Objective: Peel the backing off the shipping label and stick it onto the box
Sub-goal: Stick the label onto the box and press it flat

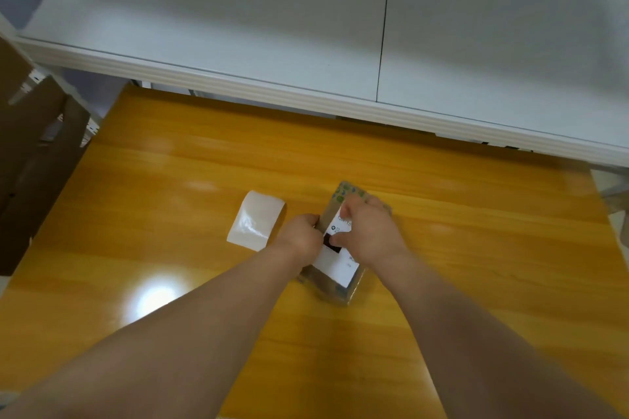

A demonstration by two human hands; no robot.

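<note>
Head view: both bare forearms reach forward over a glossy yellow wooden table [442, 248].
Box: a small brown cardboard box [335, 289] lies flat on the table, right of centre, its long axis running from the near side away and slightly left; its far end shows a green and blue printed pattern.
Label: a white shipping label [337, 265] lies on the box's top face, its long axis along the box's, with a black block and blurred print on it.
Left hand: the left hand [301, 236] is curled at the box's left edge, fingers against the side of the box and the label's edge.
Right hand: the right hand [369, 231] rests on top of the box, fingers bent and pressing down on the far part of the label.
Backing: a curled, shiny white backing sheet [257, 221] lies on the table just left of the left hand, apart from the box.
Behind: a white cabinet [238, 27] stands past the table's far edge.
Left edge: brown cardboard [30, 153] leans beside the table.
</note>
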